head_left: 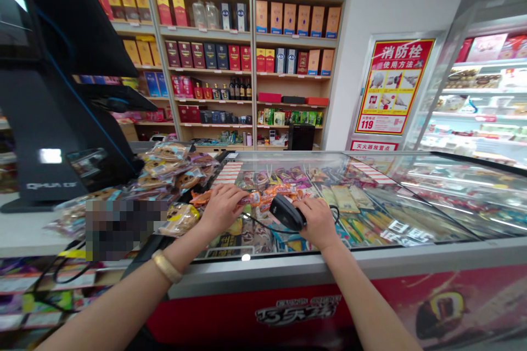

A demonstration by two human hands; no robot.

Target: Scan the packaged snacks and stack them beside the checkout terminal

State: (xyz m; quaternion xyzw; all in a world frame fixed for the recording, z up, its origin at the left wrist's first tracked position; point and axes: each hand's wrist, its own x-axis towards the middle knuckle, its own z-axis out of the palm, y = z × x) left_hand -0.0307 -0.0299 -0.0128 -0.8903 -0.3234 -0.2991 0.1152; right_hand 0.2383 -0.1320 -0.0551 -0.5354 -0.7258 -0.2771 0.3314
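My right hand (316, 220) is wrapped round a black handheld barcode scanner (284, 211), whose head points left. A dark cable (267, 227) runs beneath it. My left hand (224, 203), with a gold bracelet on the wrist, has its fingers curled over an orange snack packet (201, 197) and partly hides it. More orange packets (274, 193) lie between my hands, close to the scanner's head. Under both hands is the glass top of a chest freezer (284, 162), with wrapped ice creams showing through.
Bagged snacks (164, 167) are heaped on the counter (24, 230) left of the freezer. A large black checkout terminal (74, 93) stands at far left. Shelves of boxed goods (206, 57) line the back wall. A lit display fridge (486, 88) is at right.
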